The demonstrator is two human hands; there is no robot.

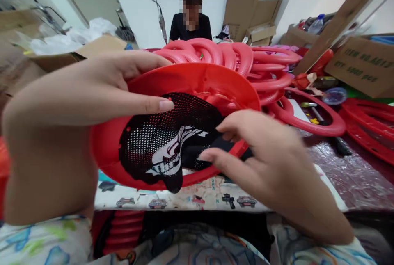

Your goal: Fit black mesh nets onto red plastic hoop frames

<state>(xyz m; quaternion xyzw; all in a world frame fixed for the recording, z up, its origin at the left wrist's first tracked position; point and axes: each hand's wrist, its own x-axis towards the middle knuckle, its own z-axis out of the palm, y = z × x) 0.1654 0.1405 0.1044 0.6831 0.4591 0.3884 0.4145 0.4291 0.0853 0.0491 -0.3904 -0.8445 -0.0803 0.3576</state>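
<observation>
A red plastic ring (123, 166) is held up tilted in front of me, with a black mesh (147, 138) bearing a white printed design across part of its opening. The mesh sags in a fold over the lower rim. My left hand (83, 88) grips the ring's upper left, its thumb lying over the inner face and the mesh; its other fingers are partly hidden behind the rim. At the right side of the opening, my right hand (258, 154) has its thumb and bent fingers on the loose part of the black mesh, close to the rim.
Pink-red rings (243, 58) are piled behind the held ring. More red rings (372, 125) lie at right on the plastic-covered table (363, 170). A person in black (191, 27) sits opposite. Cardboard boxes (363, 66) and a wooden post (335, 19) stand at right.
</observation>
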